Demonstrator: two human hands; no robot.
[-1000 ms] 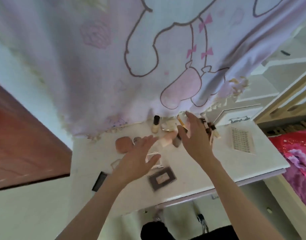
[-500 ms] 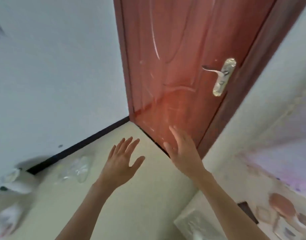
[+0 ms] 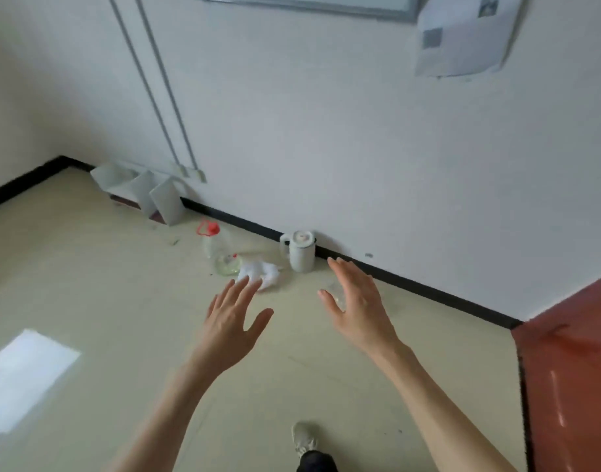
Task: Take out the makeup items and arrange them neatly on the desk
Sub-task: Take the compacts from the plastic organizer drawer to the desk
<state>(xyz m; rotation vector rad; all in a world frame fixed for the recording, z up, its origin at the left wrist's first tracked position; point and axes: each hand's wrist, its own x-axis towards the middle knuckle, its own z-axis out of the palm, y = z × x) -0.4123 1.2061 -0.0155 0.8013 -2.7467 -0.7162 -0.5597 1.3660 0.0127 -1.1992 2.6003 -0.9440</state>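
Both grips are wide and hold nothing, left hand (image 3: 231, 323) and right hand (image 3: 357, 303); probably best to turn back toward the unseen tabletop.

White lidded kettle (image 3: 302, 251): centre of frame, standing against the black baseboard (image 3: 411, 284). Clear bottle with red cap (image 3: 214, 240): left of the kettle, on the beige floor (image 3: 88, 284). Crumpled white tissue (image 3: 261, 272): between them. White panels (image 3: 146, 194): left, leaning at the wall. Red-brown door (image 3: 571, 369): lower right. Paper sheet (image 3: 462, 35): upper right, on the wall.
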